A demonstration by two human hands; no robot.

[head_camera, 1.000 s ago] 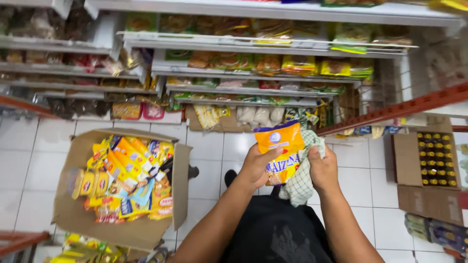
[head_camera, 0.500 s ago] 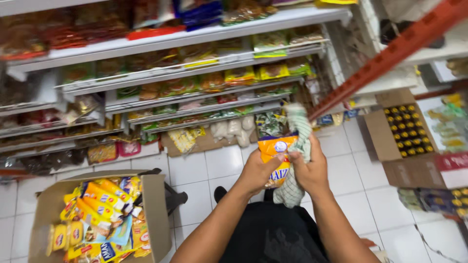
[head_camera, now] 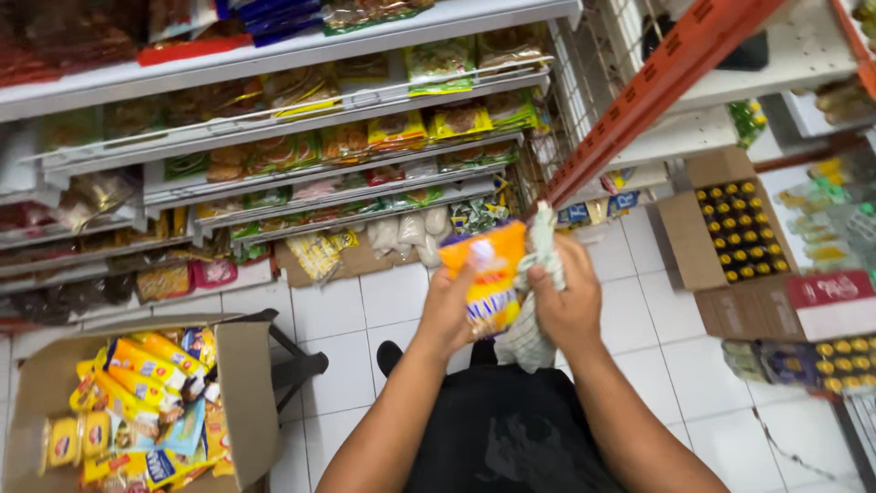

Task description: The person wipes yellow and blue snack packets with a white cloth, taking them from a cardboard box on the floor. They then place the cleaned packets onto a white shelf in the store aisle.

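Two hands meet at chest height over the white tiled floor (head_camera: 365, 310). My left hand (head_camera: 447, 310) has its grip closed around one orange snack packet (head_camera: 488, 274), a glossy, crinkled pouch held upright. My right hand (head_camera: 570, 306) has its grip closed on one checked cloth (head_camera: 529, 338), soft and bunched, pressed against the packet's right edge; one end of the cloth sticks up above my fingers, the other hangs below. One open cardboard box (head_camera: 246, 383) stands at lower left, filled with many yellow and blue packets, too jumbled to count. One open carton of dark bottles with yellow caps (head_camera: 739, 228) sits on the floor at right. Tiered shelves (head_camera: 301, 119) of bagged goods run across the top; one orange steel beam (head_camera: 657, 91) slants at upper right. Bare tiles lie between box and carton.
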